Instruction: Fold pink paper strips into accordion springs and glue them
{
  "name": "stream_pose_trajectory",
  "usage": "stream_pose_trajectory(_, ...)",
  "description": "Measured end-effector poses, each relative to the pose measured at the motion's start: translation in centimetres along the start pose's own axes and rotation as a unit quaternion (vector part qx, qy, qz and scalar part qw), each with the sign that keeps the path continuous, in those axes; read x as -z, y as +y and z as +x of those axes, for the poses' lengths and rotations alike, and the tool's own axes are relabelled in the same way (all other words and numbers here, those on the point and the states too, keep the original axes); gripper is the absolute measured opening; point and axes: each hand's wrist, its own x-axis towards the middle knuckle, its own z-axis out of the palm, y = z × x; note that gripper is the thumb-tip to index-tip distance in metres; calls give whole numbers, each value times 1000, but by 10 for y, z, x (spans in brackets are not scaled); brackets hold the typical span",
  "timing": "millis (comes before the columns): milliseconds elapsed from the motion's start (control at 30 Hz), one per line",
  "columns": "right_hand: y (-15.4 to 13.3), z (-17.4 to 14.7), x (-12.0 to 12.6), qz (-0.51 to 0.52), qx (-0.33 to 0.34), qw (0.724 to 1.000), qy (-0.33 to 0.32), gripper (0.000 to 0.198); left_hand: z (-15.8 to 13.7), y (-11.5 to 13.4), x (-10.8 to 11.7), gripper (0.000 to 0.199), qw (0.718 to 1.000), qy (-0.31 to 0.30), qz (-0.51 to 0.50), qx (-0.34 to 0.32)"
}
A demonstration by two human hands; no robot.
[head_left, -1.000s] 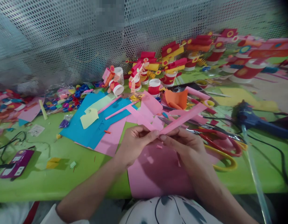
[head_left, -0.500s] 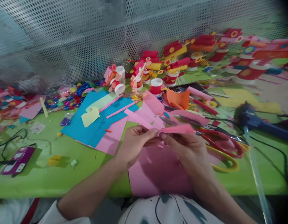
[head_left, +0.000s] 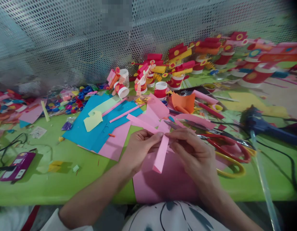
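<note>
Between my two hands is a folded strip of pink paper (head_left: 161, 155), its loose end hanging down toward me. My left hand (head_left: 141, 147) pinches it near its upper end with thumb and fingers. My right hand (head_left: 195, 149) is closed at the same spot, its fingertips on the strip's right side. Below the hands lies a pink sheet (head_left: 167, 183), partly in their shadow. Scissors with red handles (head_left: 237, 148) and a pair with yellow handles (head_left: 235, 171) lie just right of my right hand, their blades partly covered by paper.
A blue glue gun (head_left: 261, 123) with a long clear glue stick stands at the right, its cable trailing. Blue paper (head_left: 83, 123) lies left of centre. Red-and-white cups with paper rolls (head_left: 177, 80) line the back by the mesh. A purple power box (head_left: 18, 166) sits at far left.
The pink strip has swung from pointing right to hanging down toward me. My right hand's fingers have shifted their hold near the left thumb. My left hand has stayed nearly still.
</note>
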Motion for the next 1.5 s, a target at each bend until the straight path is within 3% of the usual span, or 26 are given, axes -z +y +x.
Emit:
stream_pose_trajectory(167, -4, 1, 0, -45, 45, 998, 13, 21, 0, 1, -1, 28, 999, -19, -23, 14)
stream_pose_trajectory(333, -1, -2, -2, -69, 50, 996, 18, 17, 2, -4, 4, 28, 998, -59, -22, -4)
stream_pose_trajectory(500, 1, -3, -2, -71, 57, 996, 25, 18, 3, -4, 5, 27, 998, -56, -36, -15)
stream_pose_trajectory(633, 1, -2, 0, -32, 30, 999, 12, 17, 3, -4, 6, 25, 998, -45, -33, -8)
stream_pose_trajectory(800, 3, -2, 1, 67, -97, 993, 6, 14, 3, -3, 7, 29, 999, -45, -9, -24)
stream_pose_trajectory(933, 5, 1, 2, 97, -154, 983, 2, 13, 2, -3, 7, 29, 996, -52, 28, -63)
stream_pose_trajectory(1100, 4, 5, 2, 102, -165, 981, -18, 17, 0, -1, 4, 21, 983, -28, 118, -136)
stream_pose_trajectory(1500, 6, 2, 4, 57, -109, 992, 0, 7, -2, -2, 4, 19, 969, -34, 176, -167)
